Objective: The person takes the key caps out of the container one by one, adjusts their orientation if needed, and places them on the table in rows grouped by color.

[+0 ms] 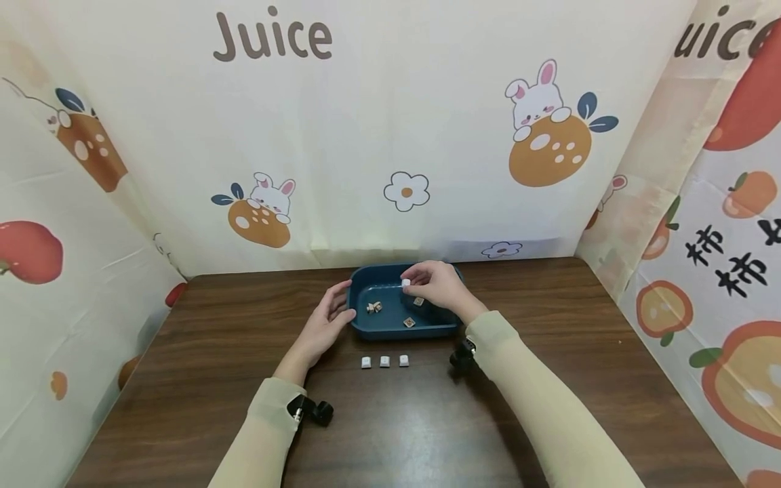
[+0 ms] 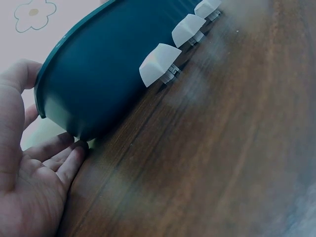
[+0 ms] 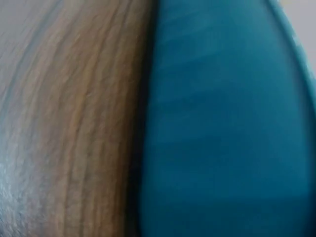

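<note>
A deep-blue tray (image 1: 403, 333) sits at the back of the table. My left hand (image 1: 320, 327) holds its left end; in the left wrist view, one digit meets the rim and other fingers (image 2: 71, 163) lie low by the base. Above the tray's right half, my right hand (image 1: 441, 286) pinches a white keycap (image 1: 405, 282). Inside the tray lie several small brown pieces (image 1: 409, 322), too small to identify surely. Before the tray, 3 white keycaps (image 1: 384, 362) form a row; the nearest (image 2: 158, 64) shows a clear stem beneath.
The dark wooden table (image 1: 378, 434) extends forward and to both sides of the tray. A printed cloth (image 1: 366, 135) hangs behind it, with more cloth at left and right. Black wrist cameras (image 1: 317, 411) hang beneath both forearms. The right wrist view is blurred.
</note>
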### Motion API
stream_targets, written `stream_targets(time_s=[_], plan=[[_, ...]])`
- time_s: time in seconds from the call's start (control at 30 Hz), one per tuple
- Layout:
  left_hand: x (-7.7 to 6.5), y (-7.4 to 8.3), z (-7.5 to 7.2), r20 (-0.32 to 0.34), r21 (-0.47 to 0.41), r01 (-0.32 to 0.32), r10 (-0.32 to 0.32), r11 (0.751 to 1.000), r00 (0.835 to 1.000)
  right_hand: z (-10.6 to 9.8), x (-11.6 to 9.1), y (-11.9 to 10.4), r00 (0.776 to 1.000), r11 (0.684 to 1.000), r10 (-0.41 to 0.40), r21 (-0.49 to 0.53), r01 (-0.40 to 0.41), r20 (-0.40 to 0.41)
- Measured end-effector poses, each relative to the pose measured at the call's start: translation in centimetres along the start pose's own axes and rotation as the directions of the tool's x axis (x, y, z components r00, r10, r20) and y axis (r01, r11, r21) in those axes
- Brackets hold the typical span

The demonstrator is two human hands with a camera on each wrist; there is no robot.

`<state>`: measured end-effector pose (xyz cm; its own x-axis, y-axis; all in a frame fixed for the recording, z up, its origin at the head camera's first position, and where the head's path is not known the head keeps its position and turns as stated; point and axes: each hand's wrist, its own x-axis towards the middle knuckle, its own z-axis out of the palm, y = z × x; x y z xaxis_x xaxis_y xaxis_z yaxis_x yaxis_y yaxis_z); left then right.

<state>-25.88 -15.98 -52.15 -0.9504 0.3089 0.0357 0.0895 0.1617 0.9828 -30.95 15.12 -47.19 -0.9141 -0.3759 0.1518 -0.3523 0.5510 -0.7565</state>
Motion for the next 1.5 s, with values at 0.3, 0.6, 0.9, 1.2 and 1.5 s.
stream_targets(time_s=[0.3, 0.6, 0.9, 1.2, 1.5], plan=[[-0.2, 0.0, 0.2, -0.003, -0.005, 0.006, -0.006, 1.000, 1.000, -1.4, -1.9, -2.8, 0.999, 0.991, -0.041, 0.126, 0.044, -0.019], [-0.2, 0.0, 0.2, -0.006, 0.003, 0.001, -0.001, 1.000, 1.000, -1.5, -4.3, -3.7, 0.989, 0.989, -0.138, 0.040, 0.140, -0.056], [-0.2, -0.1, 0.1, -0.004, 0.004, 0.003, -0.003, 1.000, 1.000, -1.1, -6.7, -3.6, 0.976, 0.980, -0.194, 0.017, 0.196, -0.098], [-0.2, 0.0, 0.1, 0.001, 0.003, -0.003, 0.003, 1.000, 1.000, -0.1, -9.3, -3.2, 0.966, 0.971, -0.235, 0.017, 0.238, -0.106], [0.0, 0.0, 0.1, -0.004, 0.010, -0.002, 0.002, 1.000, 1.000, 0.9, -11.8, -2.8, 0.939, 0.944, -0.329, -0.002, 0.331, -0.102]])
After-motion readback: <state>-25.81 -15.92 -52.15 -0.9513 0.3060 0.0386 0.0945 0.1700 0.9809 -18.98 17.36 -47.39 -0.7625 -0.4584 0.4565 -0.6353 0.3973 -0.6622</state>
